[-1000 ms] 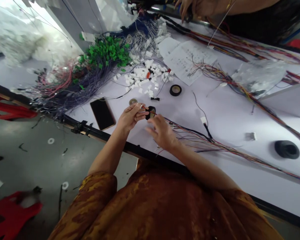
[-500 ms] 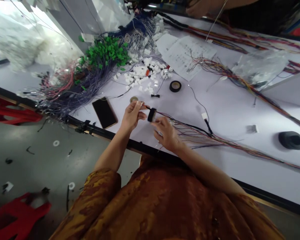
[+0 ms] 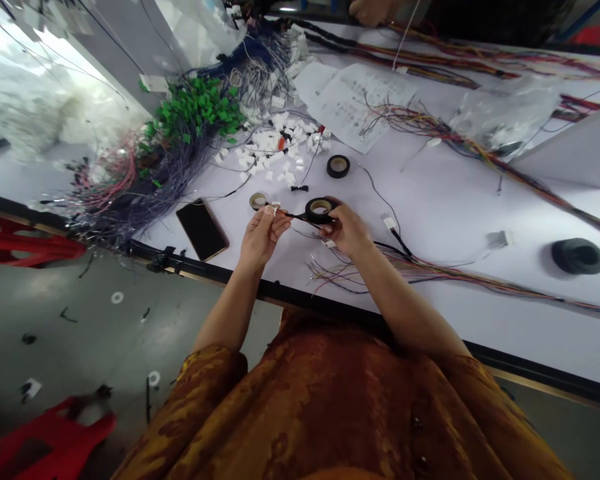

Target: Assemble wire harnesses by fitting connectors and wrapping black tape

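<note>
Black electrical tape (image 3: 296, 215) in a narrow strip, stretched between both hands above the white surface (image 3: 540, 333). Far left, a gold-edged phone (image 3: 202, 229) and a small tape roll (image 3: 258, 201). Next, the left hand (image 3: 263, 235), its fingers (image 3: 271, 213) pinched together on the wire ends (image 3: 280, 212), only a short stretch taped so far. Then the black tape roll (image 3: 320, 210), gripped by the right hand (image 3: 347, 230), fingers curled over its rim. Further right, colored wires (image 3: 405, 265), loose and fanned, with no tape visible along their length.
</note>
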A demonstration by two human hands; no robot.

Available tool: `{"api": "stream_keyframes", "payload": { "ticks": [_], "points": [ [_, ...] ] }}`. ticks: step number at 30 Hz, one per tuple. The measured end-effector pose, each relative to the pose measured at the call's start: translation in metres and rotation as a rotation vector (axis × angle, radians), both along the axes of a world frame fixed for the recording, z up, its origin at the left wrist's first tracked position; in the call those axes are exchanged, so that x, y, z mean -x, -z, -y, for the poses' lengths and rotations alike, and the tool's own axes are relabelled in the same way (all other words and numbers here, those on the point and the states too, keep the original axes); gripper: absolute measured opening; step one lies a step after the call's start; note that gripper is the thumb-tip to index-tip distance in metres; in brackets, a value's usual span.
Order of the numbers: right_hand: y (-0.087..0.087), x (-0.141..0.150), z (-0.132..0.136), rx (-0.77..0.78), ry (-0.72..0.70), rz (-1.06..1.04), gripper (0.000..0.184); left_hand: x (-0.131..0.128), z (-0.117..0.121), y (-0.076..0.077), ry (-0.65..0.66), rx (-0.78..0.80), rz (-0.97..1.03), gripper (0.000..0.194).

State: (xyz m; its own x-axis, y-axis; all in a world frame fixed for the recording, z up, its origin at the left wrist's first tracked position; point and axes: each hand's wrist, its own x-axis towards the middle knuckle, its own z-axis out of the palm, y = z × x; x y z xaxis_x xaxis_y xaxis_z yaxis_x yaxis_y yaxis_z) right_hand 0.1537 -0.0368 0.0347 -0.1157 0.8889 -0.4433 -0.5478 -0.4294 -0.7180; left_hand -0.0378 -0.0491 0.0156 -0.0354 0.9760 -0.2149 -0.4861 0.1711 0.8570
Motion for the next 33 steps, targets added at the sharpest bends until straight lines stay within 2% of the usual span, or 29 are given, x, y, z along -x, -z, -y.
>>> {"api": "stream_keyframes", "payload": {
  "ticks": [2,5,8,10,12,14,16,17,19,20,21,23,25,26,27,28,30,32,33],
  "points": [
    [0.003,0.000,0.003,-0.072,-0.015,0.046,0.047,-0.006,0.001,0.002,0.111,-0.030,-0.032,0.034],
    [0.009,0.004,0.012,-0.172,-0.023,0.178,0.043,-0.018,0.001,0.004,0.183,-0.112,-0.218,0.033],
    [0.015,0.004,0.040,-0.436,-0.036,0.554,0.044,-0.027,-0.003,0.002,0.098,-0.069,-0.326,0.031],
    [0.016,0.001,0.063,-0.680,-0.152,0.882,0.045,-0.029,-0.004,-0.005,0.073,0.019,-0.290,0.031],
    [0.013,-0.004,0.077,-0.837,-0.240,1.067,0.040,-0.028,-0.001,-0.015,0.082,0.058,-0.258,0.032],
    [0.004,-0.005,0.070,-0.780,-0.158,1.035,0.034,-0.028,0.008,-0.028,0.132,-0.035,-0.340,0.033],
    [-0.008,-0.004,0.047,-0.548,-0.047,0.852,0.036,-0.029,0.020,-0.038,0.195,-0.251,-0.515,0.032],
    [-0.013,-0.002,0.033,-0.410,-0.046,0.750,0.039,-0.030,0.024,-0.041,0.205,-0.358,-0.602,0.031],
    [-0.020,-0.001,0.015,-0.194,-0.095,0.596,0.037,-0.033,0.028,-0.040,0.139,-0.465,-0.697,0.031],
    [-0.021,-0.001,0.014,-0.154,-0.097,0.569,0.035,-0.035,0.027,-0.037,0.076,-0.452,-0.697,0.034],
    [-0.019,-0.003,0.019,-0.173,-0.080,0.580,0.034,-0.036,0.024,-0.034,0.016,-0.404,-0.675,0.037],
    [-0.011,-0.008,0.044,-0.376,-0.053,0.693,0.037,-0.038,0.015,-0.026,-0.052,-0.264,-0.594,0.043],
    [-0.003,-0.013,0.072,-0.663,-0.118,0.830,0.041,-0.039,0.008,-0.024,-0.034,-0.150,-0.500,0.044],
    [-0.001,-0.015,0.081,-0.756,-0.148,0.872,0.042,-0.040,0.007,-0.026,-0.006,-0.125,-0.459,0.043],
    [-0.001,-0.016,0.083,-0.786,-0.143,0.889,0.042,-0.040,0.008,-0.029,0.026,-0.127,-0.429,0.043],
    [-0.003,-0.016,0.080,-0.756,-0.101,0.880,0.043,-0.041,0.010,-0.034,0.072,-0.153,-0.420,0.043],
    [-0.009,-0.015,0.058,-0.563,0.019,0.799,0.046,-0.043,0.018,-0.043,0.156,-0.257,-0.462,0.041],
    [-0.014,-0.016,0.035,-0.352,0.060,0.707,0.044,-0.045,0.024,-0.047,0.171,-0.342,-0.526,0.040],
    [-0.014,-0.017,0.029,-0.304,0.052,0.692,0.041,-0.046,0.024,-0.046,0.143,-0.350,-0.544,0.041]
  ]
}}
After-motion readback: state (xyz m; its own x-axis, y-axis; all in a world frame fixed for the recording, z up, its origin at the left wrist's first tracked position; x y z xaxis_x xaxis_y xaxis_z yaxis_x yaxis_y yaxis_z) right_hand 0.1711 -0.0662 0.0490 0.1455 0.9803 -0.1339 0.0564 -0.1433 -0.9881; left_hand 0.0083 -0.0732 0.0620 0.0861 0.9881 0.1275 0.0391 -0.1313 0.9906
